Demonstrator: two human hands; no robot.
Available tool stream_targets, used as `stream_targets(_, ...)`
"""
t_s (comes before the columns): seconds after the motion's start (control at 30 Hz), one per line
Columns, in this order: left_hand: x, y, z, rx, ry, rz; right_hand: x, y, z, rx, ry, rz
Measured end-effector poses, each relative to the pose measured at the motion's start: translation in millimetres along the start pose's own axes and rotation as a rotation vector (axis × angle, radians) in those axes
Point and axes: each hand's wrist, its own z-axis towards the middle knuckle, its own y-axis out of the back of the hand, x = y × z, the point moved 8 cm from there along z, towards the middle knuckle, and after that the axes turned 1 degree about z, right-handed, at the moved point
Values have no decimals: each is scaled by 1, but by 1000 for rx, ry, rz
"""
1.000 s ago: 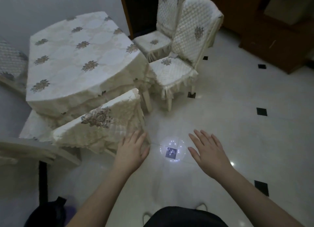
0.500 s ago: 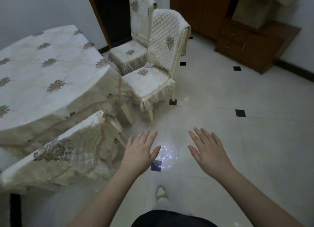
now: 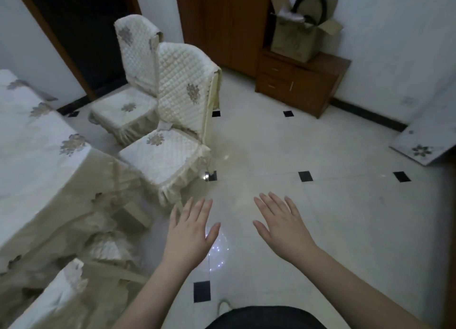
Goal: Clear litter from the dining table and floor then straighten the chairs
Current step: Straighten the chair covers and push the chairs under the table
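1. Cream quilted chairs (image 3: 170,121) with floral motifs now fill the middle of the view, where a second ago the cloth-covered counter (image 3: 37,156) did; the gaze has swung right, away from the chair back at the lower left (image 3: 49,301) that the left hand (image 3: 190,232) was nearly touching.
2. Both hands hover flat over the white tiled floor (image 3: 345,217); the grip of each is released, the right hand (image 3: 283,225) holding nothing either.
3. No litter shows on counter or floor (the glittering ring under the hands looks like a lamp's reflection); I judge the chairs to be next.
4. An open brown cardboard box (image 3: 296,37) stands on the wooden cabinet (image 3: 301,82), holding a black curved thing and something grey.
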Motion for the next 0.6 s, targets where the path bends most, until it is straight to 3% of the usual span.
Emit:
stream_targets(0.23, -28, 1, 101, -2, -114, -24, -59, 8, 45, -42, -141, 39)
stream_targets(0.6, -106, -37, 263, 46, -196, 50, -200, 11, 162, -77, -211, 141)
